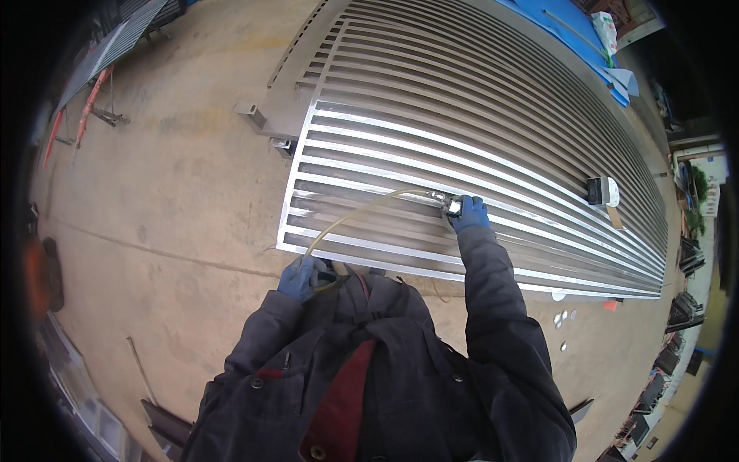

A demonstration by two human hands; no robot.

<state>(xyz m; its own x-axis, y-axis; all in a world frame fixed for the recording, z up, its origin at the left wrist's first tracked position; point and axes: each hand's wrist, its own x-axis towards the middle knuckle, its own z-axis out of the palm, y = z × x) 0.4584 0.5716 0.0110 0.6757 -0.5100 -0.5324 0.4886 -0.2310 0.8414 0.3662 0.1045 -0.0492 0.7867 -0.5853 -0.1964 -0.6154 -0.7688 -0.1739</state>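
Note:
A large metal slatted panel (289, 202) lies before me, its near slats bright and shiny, its far ones duller. My right hand (473, 215), in a blue glove, is closed around a small air-powered hand tool, likely a sander (454, 206), resting on the near slats. Its working face is hidden underneath. From the tool's fitting a yellowish air hose (350, 211) arcs left and down toward my body. My left hand (297, 279), also blue-gloved, is closed on this hose just off the panel's near left corner.
On the panel's right part sit a dark box (596, 191) and a pale round disc (613, 192). Small white discs (564, 316) lie on the floor at right. A blue sheet (558, 27) borders the far side. Red trestle legs (90, 104) stand far left. A metal bracket (250, 115) juts out left.

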